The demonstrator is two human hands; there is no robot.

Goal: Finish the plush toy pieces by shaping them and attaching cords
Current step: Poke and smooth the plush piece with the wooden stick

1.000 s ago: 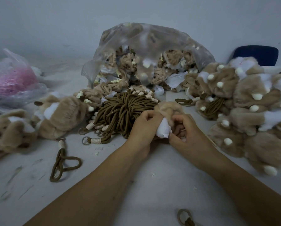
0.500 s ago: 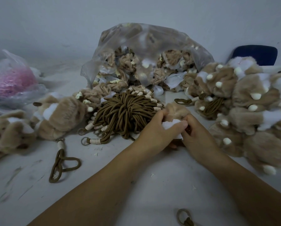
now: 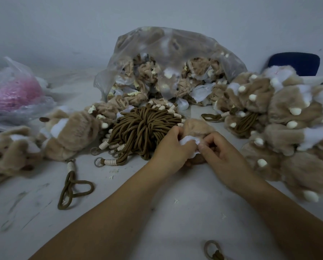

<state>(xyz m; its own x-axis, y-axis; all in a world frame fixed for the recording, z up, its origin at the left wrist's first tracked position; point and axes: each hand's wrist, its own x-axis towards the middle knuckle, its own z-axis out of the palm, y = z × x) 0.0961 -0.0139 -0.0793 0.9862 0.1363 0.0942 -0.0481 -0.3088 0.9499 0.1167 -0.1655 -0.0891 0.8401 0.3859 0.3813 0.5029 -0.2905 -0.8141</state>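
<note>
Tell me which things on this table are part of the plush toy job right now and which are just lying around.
In use: plush piece, gripped by left hand and right hand; bundle of cords just beside it; clear bag of plush pieces behind.
Lying about: pink bag, far left; blue chair, back right; plush toys piled at right.

No text, label, brand mark, number or sign can be read in this view. None is made out on the plush toy pieces [image 3: 288, 117], the cords [image 3: 145, 126], the clear plastic bag [image 3: 175, 45], the bag with pink contents [image 3: 12, 91] or the worktop [image 3: 175, 212].
</note>
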